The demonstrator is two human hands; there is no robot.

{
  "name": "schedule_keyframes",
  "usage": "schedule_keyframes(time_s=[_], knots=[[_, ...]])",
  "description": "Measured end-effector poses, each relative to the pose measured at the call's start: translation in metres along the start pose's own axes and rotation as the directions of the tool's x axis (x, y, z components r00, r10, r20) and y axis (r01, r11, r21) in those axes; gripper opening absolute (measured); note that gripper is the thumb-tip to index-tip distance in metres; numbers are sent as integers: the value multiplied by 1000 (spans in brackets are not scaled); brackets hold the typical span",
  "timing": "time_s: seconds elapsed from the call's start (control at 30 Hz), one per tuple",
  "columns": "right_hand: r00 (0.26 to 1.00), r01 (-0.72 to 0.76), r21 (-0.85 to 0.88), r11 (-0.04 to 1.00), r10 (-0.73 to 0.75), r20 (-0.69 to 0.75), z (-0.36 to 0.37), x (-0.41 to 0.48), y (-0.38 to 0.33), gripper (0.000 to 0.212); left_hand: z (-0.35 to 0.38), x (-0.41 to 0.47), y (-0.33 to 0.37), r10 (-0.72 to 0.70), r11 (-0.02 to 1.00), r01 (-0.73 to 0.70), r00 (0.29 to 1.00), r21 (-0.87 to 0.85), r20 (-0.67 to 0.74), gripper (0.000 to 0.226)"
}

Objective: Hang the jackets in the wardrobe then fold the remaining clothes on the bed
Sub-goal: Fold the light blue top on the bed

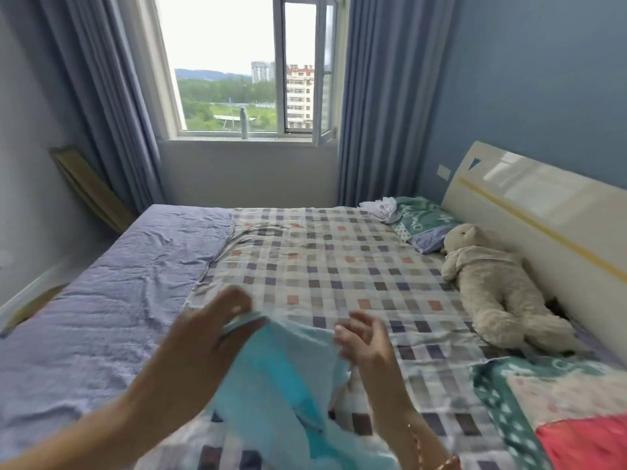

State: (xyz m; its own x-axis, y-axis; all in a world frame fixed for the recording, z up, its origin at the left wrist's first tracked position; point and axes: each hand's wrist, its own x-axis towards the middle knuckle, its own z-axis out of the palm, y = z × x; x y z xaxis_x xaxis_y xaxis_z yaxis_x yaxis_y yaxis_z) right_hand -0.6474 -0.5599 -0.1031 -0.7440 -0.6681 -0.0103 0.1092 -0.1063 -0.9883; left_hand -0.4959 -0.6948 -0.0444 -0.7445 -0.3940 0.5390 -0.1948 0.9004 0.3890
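Pinches with left hand (pixel 207 334) the top corner of the light blue garment (pixel 278 374), hanging 12 to 6 o'clock over the bed (pixel 322 266), right hand (pixel 364 340) half-curled at its 2 o'clock edge, hold unclear.

A light-blue garment (pixel 281 378) lies over the white, navy and coral checked cover (pixel 339 266). Left of the cover is a lavender sheet (pixel 118 283), right of it a beige plush bear (pixel 492 286).

2 forearms were bare to the bottom edge, ending in the left hand (pixel 203 330) and right hand (pixel 366 340). A thin gold-and-orange bracelet (pixel 441 465) circled the right wrist, its detail blurred.
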Motion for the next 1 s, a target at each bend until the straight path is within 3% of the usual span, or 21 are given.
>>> schedule_keyframes(time_s=[0.07,0.1,0.17,0.23,0.33,0.43,0.63,0.73,0.83,0.9,1.0], knots=[[980,164,-209,964,-134,149,18,-15,-28,47,-14,24,38,208,971,-218,972,93,104,17],[965,238,-288,928,-193,177,30,-21,-33,43,-23,27,49,331,918,-360,926,166,180,14],[923,380,-417,826,-370,109,47,-25,-34,24,-36,38,56,417,836,-479,872,267,258,10],[884,405,-549,731,-467,30,49,-34,-44,13,-59,42,75,423,761,-514,855,396,299,17],[937,219,-630,745,-340,-76,28,-31,-40,36,-109,56,93,384,747,-459,888,480,252,42],[963,14,-707,707,-201,-181,-11,-20,-18,33,-160,63,88,437,717,-421,893,555,112,54],[970,-108,-819,563,-120,-211,-71,-12,-19,6,-208,55,24,344,632,-304,934,713,94,15],[991,-77,-847,526,-52,-122,-89,-4,-42,11,-202,48,-11,119,648,-127,991,751,64,16],[998,15,-916,402,-66,-13,-102,1,-68,34,-196,48,-34,-196,614,87,980,784,45,25],[989,87,-966,244,-137,54,-107,7,-91,51,-195,53,-41,-265,615,154,964,773,20,25],[945,159,-986,-51,-281,167,-113,19,-129,63,-198,64,-46,-220,603,187,973,776,-63,24]])
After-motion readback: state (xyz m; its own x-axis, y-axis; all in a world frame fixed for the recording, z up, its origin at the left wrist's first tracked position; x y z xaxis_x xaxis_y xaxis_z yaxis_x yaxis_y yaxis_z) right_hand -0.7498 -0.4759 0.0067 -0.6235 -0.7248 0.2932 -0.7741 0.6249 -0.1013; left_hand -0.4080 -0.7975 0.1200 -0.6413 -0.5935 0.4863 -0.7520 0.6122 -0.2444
